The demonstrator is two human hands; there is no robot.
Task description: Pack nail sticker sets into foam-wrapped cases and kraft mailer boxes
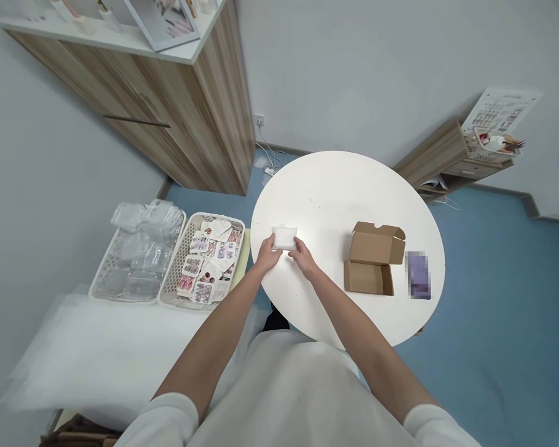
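Note:
Between my two hands is a small white wrapped packet (284, 238), held just over the left part of the round white table (340, 180). My left hand (267, 253) grips its left edge, thumb and fingers closed on it. On the opposite side, my right hand (304, 256) pinches the right edge. What lies inside the white wrapping is hidden. To the right of my hands an opened brown cardboard box (370, 277) stands with its lid folded back, and no contents show in it.
A blurred purple object (418, 275) lies by the table's right edge. At left are a white basket (166, 292) of nail-design cards and another basket (97, 282) of clear plastic cases. White sheeting (97, 347) spreads below them. A wooden cabinet (214, 105) and a low shelf (433, 152) stand behind.

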